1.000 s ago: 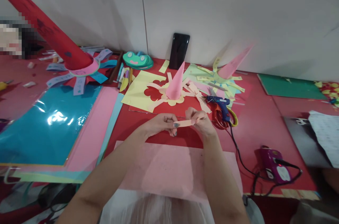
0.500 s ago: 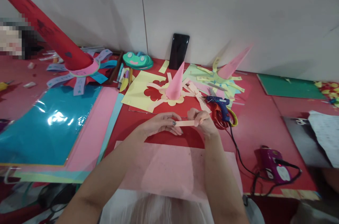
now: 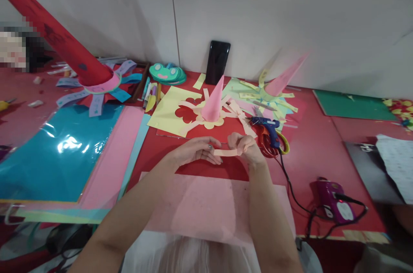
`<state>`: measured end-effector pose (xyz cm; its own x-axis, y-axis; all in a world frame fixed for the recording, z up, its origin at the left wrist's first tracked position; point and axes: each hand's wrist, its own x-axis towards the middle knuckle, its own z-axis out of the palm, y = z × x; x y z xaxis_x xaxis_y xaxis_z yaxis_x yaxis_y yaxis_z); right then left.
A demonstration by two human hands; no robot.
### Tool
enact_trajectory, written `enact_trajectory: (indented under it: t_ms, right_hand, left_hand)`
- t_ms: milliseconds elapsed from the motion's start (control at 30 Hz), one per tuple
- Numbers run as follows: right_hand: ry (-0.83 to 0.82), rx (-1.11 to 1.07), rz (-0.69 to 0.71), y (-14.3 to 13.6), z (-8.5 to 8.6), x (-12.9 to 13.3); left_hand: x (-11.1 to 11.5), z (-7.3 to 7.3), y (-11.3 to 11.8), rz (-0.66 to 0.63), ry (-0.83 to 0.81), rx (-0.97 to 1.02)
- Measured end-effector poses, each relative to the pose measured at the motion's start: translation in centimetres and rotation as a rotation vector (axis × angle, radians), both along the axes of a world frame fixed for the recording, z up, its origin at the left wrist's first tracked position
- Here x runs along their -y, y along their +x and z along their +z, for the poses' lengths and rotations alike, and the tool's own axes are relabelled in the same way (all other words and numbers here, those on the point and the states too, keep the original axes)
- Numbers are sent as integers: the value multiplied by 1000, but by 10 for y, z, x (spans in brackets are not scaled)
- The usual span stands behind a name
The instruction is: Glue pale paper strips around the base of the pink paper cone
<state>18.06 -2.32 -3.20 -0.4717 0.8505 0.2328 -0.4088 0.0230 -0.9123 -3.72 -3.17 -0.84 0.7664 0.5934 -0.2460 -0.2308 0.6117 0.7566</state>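
A pale peach paper strip (image 3: 226, 152) is stretched between my two hands above the red table. The fingers of my left hand (image 3: 197, 150) pinch its left end, with the lower fingers spread loosely. My right hand (image 3: 245, 148) is closed around the other end. Just beyond them stands a pink paper cone (image 3: 214, 103) on a pale yellow flower-shaped base (image 3: 213, 125), with pale strips fanning out. A blue glue gun (image 3: 272, 133) rests right of the cone, on scissors with red and yellow handles (image 3: 285, 144).
Pink sheet (image 3: 209, 204) lies nearest me. Black phone (image 3: 218, 62) leans on the wall. Left are a tall red cone (image 3: 64, 36), blue sheet (image 3: 64, 152) and green frog cutouts (image 3: 167, 75). Right are another pink cone (image 3: 285, 79), green board (image 3: 355, 107) and purple device (image 3: 334, 200) with a cable.
The paper strip between my hands now sags and bends slightly where it was straight. Both hands have barely moved.
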Motion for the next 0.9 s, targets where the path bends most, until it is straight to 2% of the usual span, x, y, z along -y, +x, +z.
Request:
enact_trajectory:
  t_ms: [133, 233, 400, 600, 900]
  right_hand:
    - [16, -15, 37, -1, -2, 0]
    - [6, 11, 12, -3, -1, 0]
    - [-120, 51, -161, -9, 3, 1]
    - [-226, -3, -318, -24, 4, 1]
    - [-341, -5, -426, -35, 10, 3]
  left_hand:
    - [0, 0, 2, 4, 47, -49]
    - [0, -2, 2, -1, 73, -97]
    - [0, -1, 3, -44, 78, -84]
    - [1, 5, 4, 35, 7, -52]
    - [1, 0, 3, 104, -23, -48]
